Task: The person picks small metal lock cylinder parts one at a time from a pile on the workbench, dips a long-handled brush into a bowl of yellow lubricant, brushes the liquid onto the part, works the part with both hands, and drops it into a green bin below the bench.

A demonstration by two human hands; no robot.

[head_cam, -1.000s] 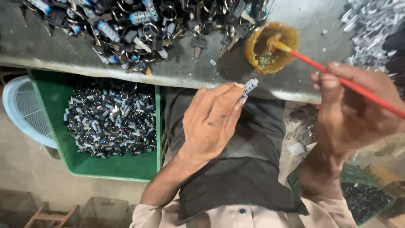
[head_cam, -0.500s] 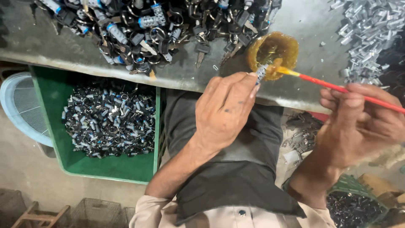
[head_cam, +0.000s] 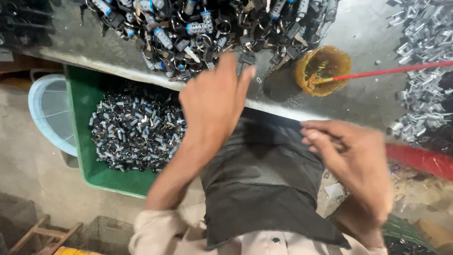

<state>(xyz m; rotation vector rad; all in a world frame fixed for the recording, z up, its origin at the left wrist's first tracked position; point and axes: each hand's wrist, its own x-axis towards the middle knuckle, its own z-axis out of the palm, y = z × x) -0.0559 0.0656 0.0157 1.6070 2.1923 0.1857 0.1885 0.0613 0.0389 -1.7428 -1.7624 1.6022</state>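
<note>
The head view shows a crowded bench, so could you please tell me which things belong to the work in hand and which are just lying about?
In hand:
- left hand over the pile of keys and rings
- right hand
- amber dish
- red brush

Lying about:
- green crate
- silver clips
- pale blue basin

- Left hand (head_cam: pixel 214 101) no longer pinches the small metal part; fingers now spread, reaching fwd to edge of key pile (head_cam: pixel 198 33).
- Right hand (head_cam: pixel 356 163) let go of red brush (head_cam: pixel 377 72); brush now rests w/ tip in amber dish (head_cam: pixel 323 71), well apart from that hand.
</note>
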